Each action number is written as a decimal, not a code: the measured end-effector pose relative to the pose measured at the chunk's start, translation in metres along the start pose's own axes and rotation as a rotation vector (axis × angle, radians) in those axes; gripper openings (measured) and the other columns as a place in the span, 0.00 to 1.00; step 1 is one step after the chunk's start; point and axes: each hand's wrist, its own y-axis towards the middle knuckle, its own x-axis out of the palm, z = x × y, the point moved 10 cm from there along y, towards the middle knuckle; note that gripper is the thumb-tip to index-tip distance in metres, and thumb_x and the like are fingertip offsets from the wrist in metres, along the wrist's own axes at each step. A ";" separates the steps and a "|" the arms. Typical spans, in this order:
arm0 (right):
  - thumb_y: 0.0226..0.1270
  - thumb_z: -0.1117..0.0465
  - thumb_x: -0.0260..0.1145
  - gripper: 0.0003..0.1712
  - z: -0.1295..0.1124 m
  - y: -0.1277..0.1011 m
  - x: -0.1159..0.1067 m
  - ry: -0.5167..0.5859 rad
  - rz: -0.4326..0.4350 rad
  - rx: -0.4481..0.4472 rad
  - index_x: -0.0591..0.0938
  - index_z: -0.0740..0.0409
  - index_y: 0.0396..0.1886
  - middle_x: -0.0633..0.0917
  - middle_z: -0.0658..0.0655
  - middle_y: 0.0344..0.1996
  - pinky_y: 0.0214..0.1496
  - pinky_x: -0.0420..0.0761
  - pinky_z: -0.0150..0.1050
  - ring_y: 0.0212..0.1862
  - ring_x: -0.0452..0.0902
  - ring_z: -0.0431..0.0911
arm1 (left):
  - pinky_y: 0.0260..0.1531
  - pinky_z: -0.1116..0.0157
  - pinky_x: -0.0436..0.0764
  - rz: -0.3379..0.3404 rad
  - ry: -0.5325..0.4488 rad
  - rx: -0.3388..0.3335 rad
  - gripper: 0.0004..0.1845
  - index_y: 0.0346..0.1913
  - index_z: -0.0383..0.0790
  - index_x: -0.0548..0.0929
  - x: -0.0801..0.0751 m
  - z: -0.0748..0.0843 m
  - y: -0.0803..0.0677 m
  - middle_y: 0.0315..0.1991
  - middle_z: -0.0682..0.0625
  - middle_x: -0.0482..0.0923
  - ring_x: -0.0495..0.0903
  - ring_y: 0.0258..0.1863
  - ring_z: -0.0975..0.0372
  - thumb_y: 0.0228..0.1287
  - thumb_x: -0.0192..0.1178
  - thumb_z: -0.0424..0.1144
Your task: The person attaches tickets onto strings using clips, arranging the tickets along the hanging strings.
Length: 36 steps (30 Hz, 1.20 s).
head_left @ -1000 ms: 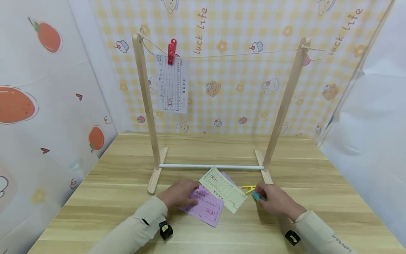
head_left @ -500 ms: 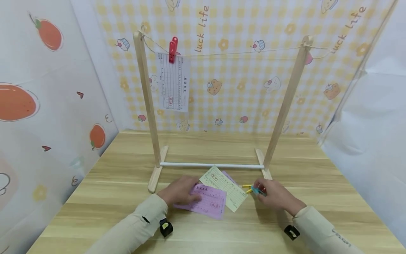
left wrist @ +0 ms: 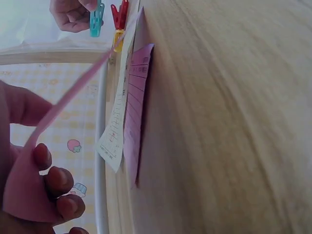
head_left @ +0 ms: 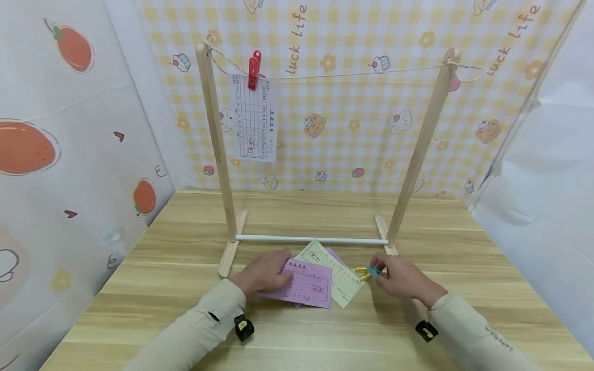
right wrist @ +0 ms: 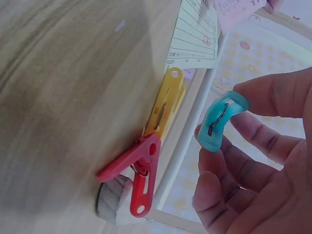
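My left hand [head_left: 264,273] pinches a purple printed slip [head_left: 308,284], lifted over the table with its far part in the air. Below it lie a pale green slip [head_left: 344,284] and another purple slip [left wrist: 137,105], partly covered. Between thumb and fingers, my right hand [head_left: 406,278] holds a teal clothespin [right wrist: 218,119], raised just above the table. Close to that hand are a yellow clothespin [right wrist: 169,100] and a red clothespin [right wrist: 141,170], the red one hidden behind the hand in the head view.
A wooden frame [head_left: 215,139] with a white crossbar [head_left: 301,238] stands behind the slips. On its string [head_left: 343,76], a red clothespin [head_left: 253,72] holds a white printed slip [head_left: 252,121] near the left post. Patterned cloth [head_left: 352,144] hangs behind.
My left hand has raised the purple slip off the table and turned it more level, over the green slip. My right hand has lifted the teal clothespin from beside the yellow one.
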 end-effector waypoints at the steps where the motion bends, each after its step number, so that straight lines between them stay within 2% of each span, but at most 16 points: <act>1: 0.59 0.69 0.64 0.11 -0.001 0.000 -0.001 0.002 -0.002 -0.007 0.79 0.61 0.42 0.83 0.56 0.36 0.21 0.73 0.33 0.22 0.71 0.40 | 0.23 0.66 0.71 0.010 0.002 0.007 0.07 0.37 0.44 0.71 -0.001 0.001 0.000 0.26 0.56 0.70 0.69 0.24 0.64 0.59 0.55 0.41; 3: 0.59 0.69 0.64 0.11 -0.003 0.001 -0.002 0.001 -0.004 -0.021 0.79 0.61 0.42 0.83 0.56 0.36 0.20 0.72 0.33 0.21 0.70 0.39 | 0.21 0.67 0.69 0.030 0.005 0.027 0.04 0.34 0.44 0.71 -0.004 0.002 0.002 0.25 0.56 0.68 0.67 0.23 0.65 0.58 0.53 0.38; 7: 0.58 0.70 0.63 0.10 -0.007 0.002 -0.005 0.004 -0.002 -0.050 0.79 0.61 0.41 0.83 0.55 0.35 0.19 0.71 0.32 0.20 0.69 0.38 | 0.18 0.69 0.67 0.072 0.030 0.088 0.02 0.33 0.42 0.74 -0.012 0.010 0.004 0.22 0.57 0.68 0.66 0.20 0.67 0.62 0.55 0.35; 11: 0.58 0.71 0.63 0.10 -0.011 0.005 -0.010 0.005 0.010 -0.064 0.79 0.61 0.41 0.83 0.56 0.34 0.20 0.72 0.33 0.20 0.69 0.38 | 0.19 0.70 0.70 0.120 0.056 0.132 0.03 0.34 0.41 0.76 -0.022 0.016 0.006 0.25 0.56 0.72 0.68 0.21 0.67 0.64 0.60 0.34; 16: 0.60 0.69 0.62 0.09 -0.013 0.007 -0.014 -0.022 0.025 -0.058 0.80 0.59 0.41 0.83 0.56 0.35 0.24 0.75 0.34 0.25 0.73 0.39 | 0.21 0.70 0.73 0.158 0.024 0.112 0.03 0.36 0.39 0.78 -0.029 0.015 0.007 0.27 0.55 0.75 0.70 0.23 0.67 0.66 0.61 0.35; 20: 0.62 0.70 0.61 0.09 -0.016 0.007 -0.014 -0.014 0.014 -0.072 0.79 0.60 0.41 0.83 0.57 0.35 0.26 0.76 0.34 0.26 0.74 0.39 | 0.19 0.70 0.70 0.186 0.003 0.088 0.04 0.37 0.39 0.78 -0.032 0.011 0.008 0.26 0.55 0.75 0.69 0.21 0.67 0.67 0.61 0.36; 22: 0.62 0.71 0.60 0.09 -0.018 0.008 -0.014 -0.002 0.010 -0.084 0.79 0.61 0.42 0.83 0.58 0.35 0.24 0.77 0.33 0.25 0.74 0.39 | 0.18 0.70 0.69 0.204 -0.008 0.076 0.05 0.38 0.39 0.78 -0.034 0.009 0.009 0.27 0.54 0.77 0.69 0.20 0.67 0.67 0.61 0.36; 28: 0.63 0.73 0.56 0.11 -0.022 0.010 -0.018 0.055 0.009 -0.083 0.78 0.64 0.44 0.82 0.61 0.38 0.11 0.72 0.34 0.13 0.70 0.39 | 0.20 0.70 0.73 0.258 -0.069 0.074 0.04 0.39 0.38 0.78 -0.046 0.011 0.010 0.32 0.49 0.82 0.74 0.24 0.66 0.66 0.61 0.34; 31: 0.64 0.72 0.56 0.11 -0.024 0.012 -0.019 0.053 0.004 -0.076 0.78 0.63 0.45 0.81 0.61 0.39 0.12 0.73 0.35 0.14 0.70 0.40 | 0.18 0.70 0.71 0.268 -0.088 0.079 0.03 0.39 0.38 0.78 -0.050 0.012 0.010 0.31 0.48 0.82 0.73 0.23 0.66 0.66 0.61 0.34; 35: 0.65 0.71 0.57 0.10 -0.027 0.016 -0.020 0.030 0.012 -0.077 0.79 0.63 0.45 0.82 0.60 0.39 0.20 0.75 0.34 0.22 0.72 0.39 | 0.18 0.70 0.71 0.282 -0.101 0.070 0.03 0.39 0.38 0.77 -0.054 0.011 0.009 0.30 0.49 0.81 0.73 0.22 0.66 0.67 0.60 0.34; 36: 0.66 0.70 0.57 0.10 -0.027 0.016 -0.020 0.032 0.012 -0.078 0.79 0.63 0.45 0.82 0.59 0.39 0.19 0.74 0.34 0.20 0.71 0.39 | 0.18 0.70 0.72 0.282 -0.111 0.062 0.03 0.39 0.38 0.77 -0.054 0.011 0.009 0.30 0.49 0.81 0.74 0.22 0.66 0.67 0.60 0.34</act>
